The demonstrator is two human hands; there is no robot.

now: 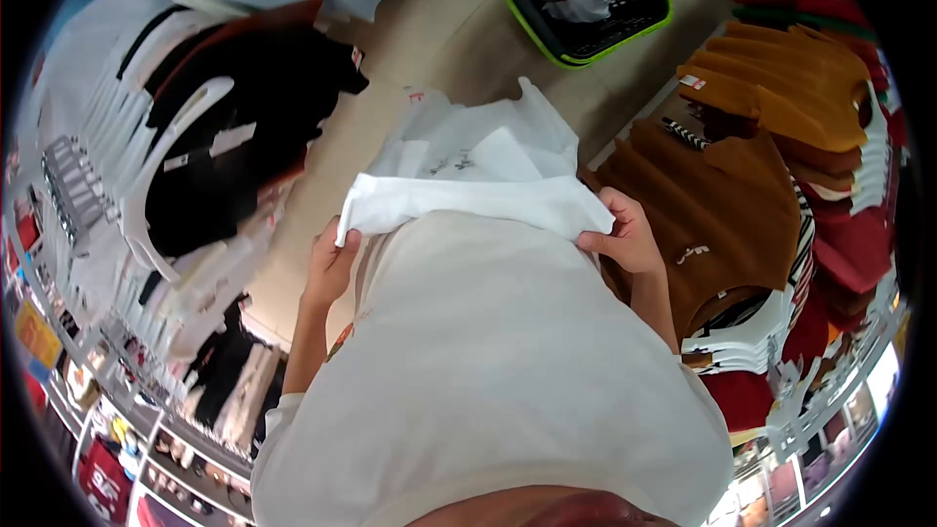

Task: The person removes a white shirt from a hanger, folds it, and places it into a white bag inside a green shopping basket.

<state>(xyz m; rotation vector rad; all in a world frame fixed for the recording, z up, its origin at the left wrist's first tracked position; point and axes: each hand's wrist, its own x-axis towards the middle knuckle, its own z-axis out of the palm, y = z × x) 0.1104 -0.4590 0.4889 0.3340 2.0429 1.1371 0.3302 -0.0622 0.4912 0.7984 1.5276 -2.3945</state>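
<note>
A white folded piece, cloth-like along its near edge, stretches between my two hands in front of my body. Its far part is a thin, see-through white sheet (468, 141) with small dark printing and a bit of red at one corner. My left hand (335, 259) pinches the near left corner between thumb and fingers. At the right end, my right hand (625, 234) grips the other corner the same way. Close beyond my right hand hangs a brown knitted top (712, 220) with small white lettering.
A black basket with a green rim (589, 60) stands on the floor ahead, a clear plastic bag (586, 0) inside. On the left, a rack holds black garments (264, 107) on white hangers (185, 117). Mustard tops (781, 88) hang at the right.
</note>
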